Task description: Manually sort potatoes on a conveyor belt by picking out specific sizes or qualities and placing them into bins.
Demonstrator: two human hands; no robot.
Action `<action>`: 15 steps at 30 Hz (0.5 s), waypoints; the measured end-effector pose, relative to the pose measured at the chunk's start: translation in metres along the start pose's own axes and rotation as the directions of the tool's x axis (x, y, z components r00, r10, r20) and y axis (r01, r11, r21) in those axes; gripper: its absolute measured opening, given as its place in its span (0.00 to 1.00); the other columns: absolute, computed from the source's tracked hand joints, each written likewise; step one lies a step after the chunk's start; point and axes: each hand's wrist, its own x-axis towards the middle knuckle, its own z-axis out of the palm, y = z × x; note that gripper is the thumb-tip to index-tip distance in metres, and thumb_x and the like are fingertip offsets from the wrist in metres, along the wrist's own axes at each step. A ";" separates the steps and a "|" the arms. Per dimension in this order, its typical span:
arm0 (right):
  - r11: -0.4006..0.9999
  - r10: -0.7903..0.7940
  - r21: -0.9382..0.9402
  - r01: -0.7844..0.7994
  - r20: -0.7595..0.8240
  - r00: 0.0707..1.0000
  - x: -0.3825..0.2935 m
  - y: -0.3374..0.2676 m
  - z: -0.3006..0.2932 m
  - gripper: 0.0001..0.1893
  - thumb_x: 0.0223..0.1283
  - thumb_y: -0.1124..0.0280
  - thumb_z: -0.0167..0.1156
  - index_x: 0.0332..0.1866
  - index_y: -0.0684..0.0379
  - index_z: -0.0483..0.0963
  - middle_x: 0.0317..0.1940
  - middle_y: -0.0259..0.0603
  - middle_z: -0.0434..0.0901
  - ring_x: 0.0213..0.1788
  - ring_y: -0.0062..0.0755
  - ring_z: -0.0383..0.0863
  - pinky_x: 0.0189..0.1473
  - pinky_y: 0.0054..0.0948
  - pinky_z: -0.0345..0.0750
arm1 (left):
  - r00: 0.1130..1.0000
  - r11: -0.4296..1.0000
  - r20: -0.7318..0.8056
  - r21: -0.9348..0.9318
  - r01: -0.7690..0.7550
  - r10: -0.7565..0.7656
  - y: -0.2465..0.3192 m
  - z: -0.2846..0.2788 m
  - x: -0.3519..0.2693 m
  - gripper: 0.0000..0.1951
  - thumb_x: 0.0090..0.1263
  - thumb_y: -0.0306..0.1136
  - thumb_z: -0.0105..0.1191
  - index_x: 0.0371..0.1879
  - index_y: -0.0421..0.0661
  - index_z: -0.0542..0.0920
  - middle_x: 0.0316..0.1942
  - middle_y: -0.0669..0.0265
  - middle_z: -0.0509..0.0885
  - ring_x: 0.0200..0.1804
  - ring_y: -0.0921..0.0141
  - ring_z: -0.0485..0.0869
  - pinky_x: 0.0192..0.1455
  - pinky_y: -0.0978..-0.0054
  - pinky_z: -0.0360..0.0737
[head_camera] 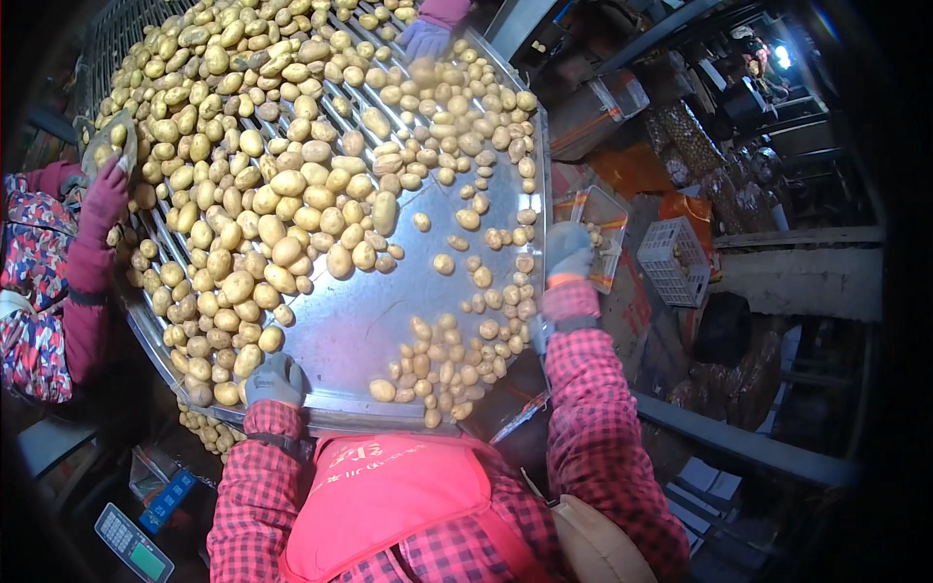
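Potatoes (288, 182) are heaped over the slatted bars and smooth sheet of a metal sorting table (364, 321). My left hand (275, 380), in a grey glove, rests at the table's near edge beside the lowest potatoes of the large pile, its fingers curled; whether it grips anything is hidden. Past the table's right rim, my right hand (569, 250), also gloved, reaches over a plastic crate (616, 251) with a few small potatoes inside; what its fingers hold is not visible. Between my arms, a cluster of small potatoes (452, 368) lies at the near right edge.
At the left, a co-worker's gloved hand (106, 191) is beside a bag of potatoes (109, 149). Another person's gloved hand (425, 39) is at the table's far side. A white basket (674, 261) stands right; a digital scale display (135, 543) is lower left.
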 end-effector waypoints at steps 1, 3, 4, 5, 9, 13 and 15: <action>0.943 0.322 0.198 -0.266 -0.360 0.876 -0.004 0.062 0.026 0.11 0.67 0.66 0.58 0.44 0.57 0.86 0.38 0.45 0.87 0.43 0.43 0.88 0.42 0.42 0.83 | 0.999 0.998 0.011 -0.022 -0.053 0.053 0.011 0.006 0.011 0.12 0.73 0.43 0.54 0.38 0.48 0.85 0.39 0.54 0.89 0.44 0.52 0.88 0.51 0.52 0.82; 0.938 0.303 0.259 -0.229 -0.296 0.906 -0.002 0.045 0.031 0.11 0.67 0.66 0.58 0.45 0.57 0.86 0.39 0.46 0.87 0.43 0.43 0.88 0.42 0.42 0.83 | 1.000 1.000 0.008 -0.003 -0.012 0.012 0.001 0.006 0.006 0.12 0.73 0.42 0.55 0.38 0.48 0.85 0.39 0.54 0.89 0.44 0.52 0.88 0.50 0.52 0.82; 0.929 0.285 0.311 -0.203 -0.244 0.927 0.002 0.037 0.023 0.11 0.67 0.66 0.59 0.46 0.57 0.85 0.40 0.46 0.87 0.43 0.43 0.88 0.43 0.42 0.84 | 1.000 1.000 0.012 -0.002 0.008 -0.008 -0.003 0.003 0.001 0.12 0.73 0.43 0.55 0.39 0.48 0.85 0.39 0.54 0.89 0.45 0.52 0.88 0.51 0.52 0.82; 0.915 0.264 0.360 -0.181 -0.199 0.944 0.010 0.031 0.009 0.11 0.66 0.66 0.59 0.47 0.57 0.85 0.41 0.47 0.88 0.43 0.42 0.88 0.44 0.42 0.84 | 1.000 1.000 0.013 -0.005 0.023 -0.023 -0.005 0.000 0.000 0.12 0.73 0.43 0.55 0.39 0.49 0.85 0.40 0.54 0.89 0.45 0.52 0.88 0.51 0.52 0.82; 0.969 -0.224 0.142 0.202 0.162 0.961 0.046 -0.056 -0.048 0.17 0.67 0.58 0.60 0.48 0.61 0.84 0.45 0.48 0.89 0.43 0.52 0.88 0.47 0.49 0.83 | 0.994 0.996 0.063 0.022 0.089 -0.090 -0.004 -0.002 0.000 0.13 0.73 0.44 0.54 0.40 0.49 0.86 0.41 0.54 0.89 0.46 0.52 0.88 0.52 0.51 0.81; 0.884 -0.441 0.096 0.457 -0.151 0.885 0.012 -0.088 -0.016 0.16 0.68 0.58 0.60 0.52 0.57 0.84 0.49 0.48 0.88 0.51 0.57 0.87 0.54 0.50 0.82 | 0.993 0.996 0.084 0.042 0.074 -0.077 -0.001 0.001 0.006 0.14 0.73 0.45 0.54 0.43 0.50 0.86 0.42 0.56 0.90 0.47 0.52 0.88 0.51 0.50 0.80; 0.964 -0.131 0.256 0.073 0.216 0.968 -0.011 -0.128 -0.052 0.16 0.70 0.58 0.58 0.52 0.56 0.84 0.51 0.47 0.88 0.53 0.57 0.87 0.59 0.48 0.81 | 0.993 0.996 0.084 0.044 0.075 -0.078 -0.003 0.000 0.002 0.14 0.73 0.46 0.54 0.43 0.51 0.86 0.43 0.56 0.90 0.47 0.53 0.88 0.50 0.50 0.80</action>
